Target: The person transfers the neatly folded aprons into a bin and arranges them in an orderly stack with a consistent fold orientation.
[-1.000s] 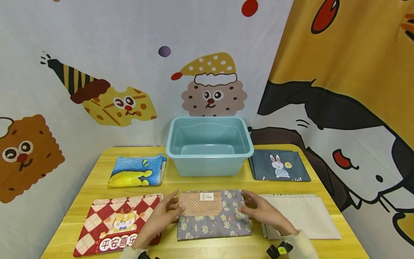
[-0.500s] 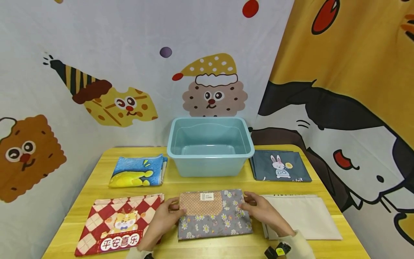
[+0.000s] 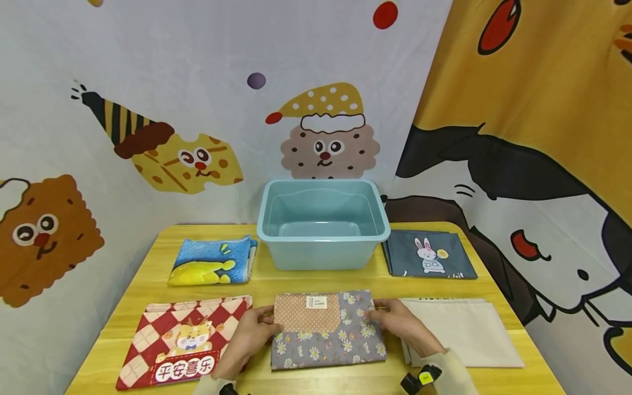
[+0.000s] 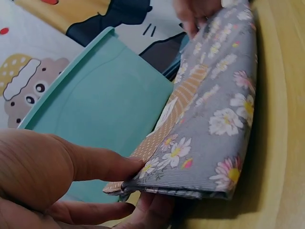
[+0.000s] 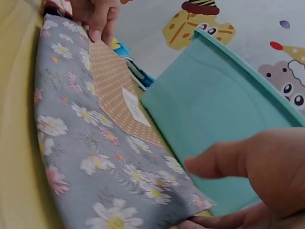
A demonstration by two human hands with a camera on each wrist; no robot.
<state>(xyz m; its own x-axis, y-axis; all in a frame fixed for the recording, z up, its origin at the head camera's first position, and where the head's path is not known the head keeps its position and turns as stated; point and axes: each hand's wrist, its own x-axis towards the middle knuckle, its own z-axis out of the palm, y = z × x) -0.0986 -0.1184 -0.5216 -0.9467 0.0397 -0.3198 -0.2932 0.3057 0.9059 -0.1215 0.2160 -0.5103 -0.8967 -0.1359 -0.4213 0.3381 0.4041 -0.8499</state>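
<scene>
A folded grey daisy-print cloth (image 3: 328,351) lies at the front middle of the table, with a tan dotted patch and a white label along its far side. My left hand (image 3: 253,332) pinches its left edge. The left wrist view shows that thumb (image 4: 112,164) on top and fingers (image 4: 152,210) underneath. At the opposite edge my right hand (image 3: 402,321) grips the cloth, its fingers partly hidden below. In the right wrist view the right thumb (image 5: 217,160) extends over the corner, while fingers (image 5: 224,220) reach under it.
Behind the cloth stands a light blue plastic basin (image 3: 323,253) with nothing in it. Folded cloths flank both: a blue and yellow one (image 3: 212,260), a red checked one (image 3: 185,343), a dark rabbit-print one (image 3: 429,253) and a cream one (image 3: 464,334). A printed curtain (image 3: 197,55) hangs behind the yellow table (image 3: 259,378).
Both hands have closed in on the side edges, the left fingers and the right fingers slipping beneath the cloth. The cloth has hardly moved, and the head view has shifted slightly.
</scene>
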